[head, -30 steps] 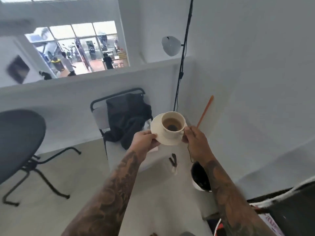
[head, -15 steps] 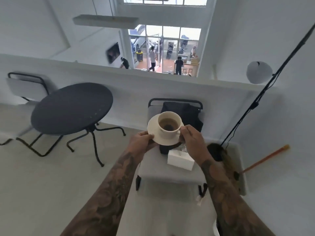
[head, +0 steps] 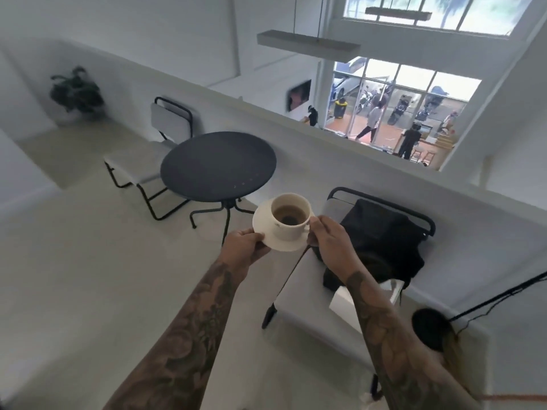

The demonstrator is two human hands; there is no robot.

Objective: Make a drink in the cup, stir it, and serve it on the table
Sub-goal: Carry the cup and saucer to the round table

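The cup [head: 291, 218] holds a brown drink and sits on a saucer [head: 266, 229], carried in mid-air. The left hand [head: 245, 244] has its fingers clamped on the saucer's near rim; the right hand [head: 328, 241] pinches the far edge by the cup's handle. Making looks done, and probably stirring; serving is left. The round black counter [head: 217, 167] stands ahead, bare, not yet reached. No writing or brand is legible.
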